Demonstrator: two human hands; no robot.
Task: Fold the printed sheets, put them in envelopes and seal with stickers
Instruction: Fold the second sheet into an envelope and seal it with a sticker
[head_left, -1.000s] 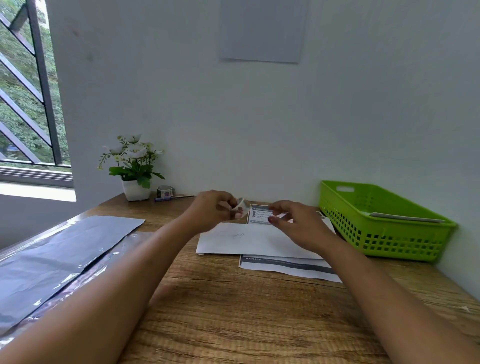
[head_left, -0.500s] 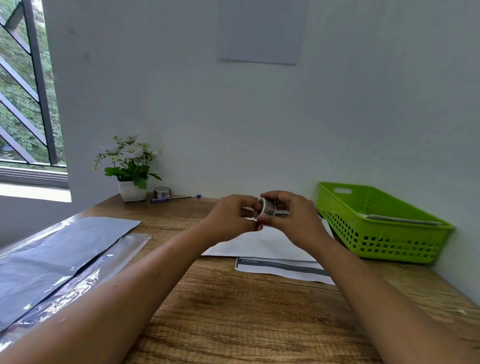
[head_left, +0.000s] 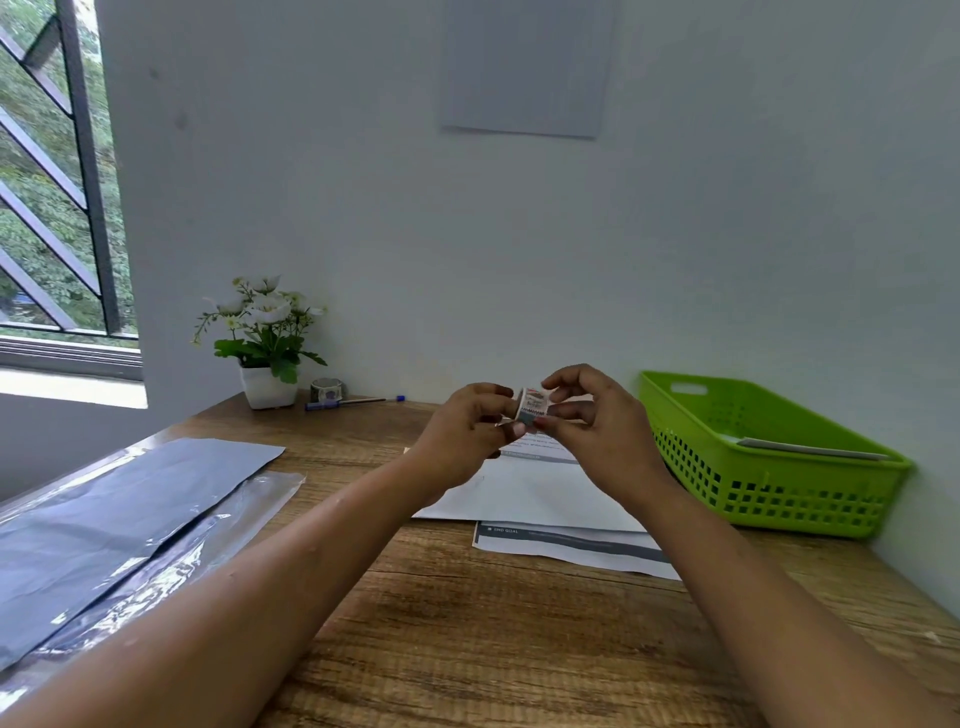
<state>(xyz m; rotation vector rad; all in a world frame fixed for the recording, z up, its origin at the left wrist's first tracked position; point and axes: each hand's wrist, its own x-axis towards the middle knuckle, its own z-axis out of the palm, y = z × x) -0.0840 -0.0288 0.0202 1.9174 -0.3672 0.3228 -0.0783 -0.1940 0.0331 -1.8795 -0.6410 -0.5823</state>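
Paper sticker roll (head_left: 530, 408) pinched btwn L hand (head_left: 462, 439) & R hand (head_left: 605, 441); roll print illegible.

A small home-office corner — a wooden desk (head_left: 467, 623) against a plain wall, potted flowers (head_left: 265, 332) by the barred window (head_left: 57, 208), pen (head_left: 353, 402), green filing basket (head_left: 769, 488).

printed sheet (head_left: 571, 552) header illegible, sticker roll (head_left: 531, 408) print illegible

Forearms, left hand (head_left: 465, 441) and right hand (head_left: 605, 439) bare.
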